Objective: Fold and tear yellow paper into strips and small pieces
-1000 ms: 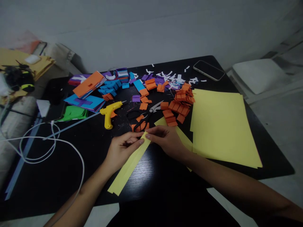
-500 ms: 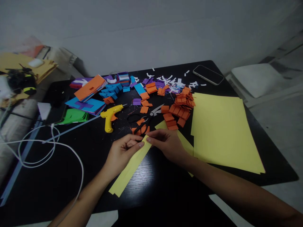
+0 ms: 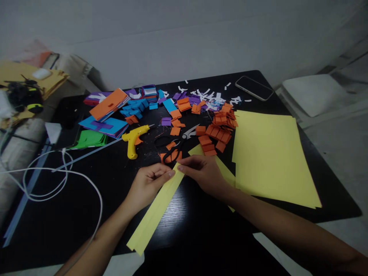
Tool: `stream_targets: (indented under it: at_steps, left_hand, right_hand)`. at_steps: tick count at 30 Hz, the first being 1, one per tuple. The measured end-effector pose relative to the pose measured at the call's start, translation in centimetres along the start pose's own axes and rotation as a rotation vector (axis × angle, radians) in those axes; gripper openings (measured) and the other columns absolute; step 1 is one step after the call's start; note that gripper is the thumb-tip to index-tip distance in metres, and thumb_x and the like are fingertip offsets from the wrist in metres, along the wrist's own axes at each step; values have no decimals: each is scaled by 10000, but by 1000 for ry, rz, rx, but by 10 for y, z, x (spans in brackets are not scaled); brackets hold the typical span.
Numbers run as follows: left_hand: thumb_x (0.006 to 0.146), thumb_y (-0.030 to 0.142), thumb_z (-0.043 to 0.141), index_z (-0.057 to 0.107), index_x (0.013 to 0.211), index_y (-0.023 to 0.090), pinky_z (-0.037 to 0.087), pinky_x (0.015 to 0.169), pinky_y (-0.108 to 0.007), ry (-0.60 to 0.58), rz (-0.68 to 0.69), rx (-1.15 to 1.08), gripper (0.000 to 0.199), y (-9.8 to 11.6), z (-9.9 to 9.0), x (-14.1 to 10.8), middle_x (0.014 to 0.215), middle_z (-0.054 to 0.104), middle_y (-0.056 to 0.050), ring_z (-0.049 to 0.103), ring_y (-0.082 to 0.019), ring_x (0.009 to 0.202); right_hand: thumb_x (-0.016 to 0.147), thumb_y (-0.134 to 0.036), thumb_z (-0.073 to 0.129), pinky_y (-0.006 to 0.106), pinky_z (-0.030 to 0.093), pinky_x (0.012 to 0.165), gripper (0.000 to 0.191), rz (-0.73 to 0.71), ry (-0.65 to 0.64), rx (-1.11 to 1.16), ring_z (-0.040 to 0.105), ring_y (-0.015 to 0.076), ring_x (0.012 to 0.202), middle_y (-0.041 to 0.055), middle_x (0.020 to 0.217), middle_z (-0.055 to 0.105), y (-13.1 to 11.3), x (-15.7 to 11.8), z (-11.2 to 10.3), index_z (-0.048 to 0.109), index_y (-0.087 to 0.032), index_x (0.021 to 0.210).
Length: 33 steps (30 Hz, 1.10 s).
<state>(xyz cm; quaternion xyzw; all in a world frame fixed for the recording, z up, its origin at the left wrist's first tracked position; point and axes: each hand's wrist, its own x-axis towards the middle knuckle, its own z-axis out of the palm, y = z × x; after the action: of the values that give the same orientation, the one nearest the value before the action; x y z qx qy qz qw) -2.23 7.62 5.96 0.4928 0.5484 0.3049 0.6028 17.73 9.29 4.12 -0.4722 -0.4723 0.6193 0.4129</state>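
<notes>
A long yellow paper strip [image 3: 156, 211], seemingly folded or doubled lengthwise, slants from the middle of the table down toward its front edge. My left hand [image 3: 151, 182] pinches it near its upper end, thumb on top. At that same end, my right hand [image 3: 202, 172] grips the tip between thumb and fingers. Another yellow paper strip [image 3: 225, 170] lies partly hidden under my right hand. Just beyond the hands rest black-handled scissors [image 3: 179, 143], blades apart, among small folded orange paper pieces [image 3: 220, 132].
A yellow tagging gun [image 3: 133, 140] lies left of the scissors. Large yellow sheets [image 3: 270, 161] cover the right side. Coloured paper stacks [image 3: 107, 105], white scraps [image 3: 208, 96] and a phone [image 3: 254, 88] sit at the back. A white cable [image 3: 86, 174] crosses my left arm.
The lower end of the yellow strip has moved down and left, with more of its length showing. Both hands keep their hold near the upper end.
</notes>
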Motion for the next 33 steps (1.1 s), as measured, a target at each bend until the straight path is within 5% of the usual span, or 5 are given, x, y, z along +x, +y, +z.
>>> stream_targets:
  at_steps: [13,26,33]
  left_hand:
    - [858,444,750,771,778,169,365,471,-192,80,91,57,287,-2,4,0,590,635,5,484,-93,494]
    - [842,414,766,773,763,159,376,474,-181,119,112,73,267,-1,4,0,585,658,5,505,-90,498]
    - [863,391,757,776,786,165,487,524,-204,62,112,31,240,-3,7,1,611,717,-14,622,-121,535]
  right_hand:
    - [777,-352,841,315,560,719,293,65,-101,55,700,172,781,11,880,740,4,2,-2,735,-223,1019]
    - [857,-314,718,297,535,689,260,64,-74,38,679,154,734,22,850,729,1,0,1,708,-189,1084]
    - [806,-323,792,307,549,719,279,64,-46,66,688,169,789,13,887,721,3,1,1,666,-225,1034]
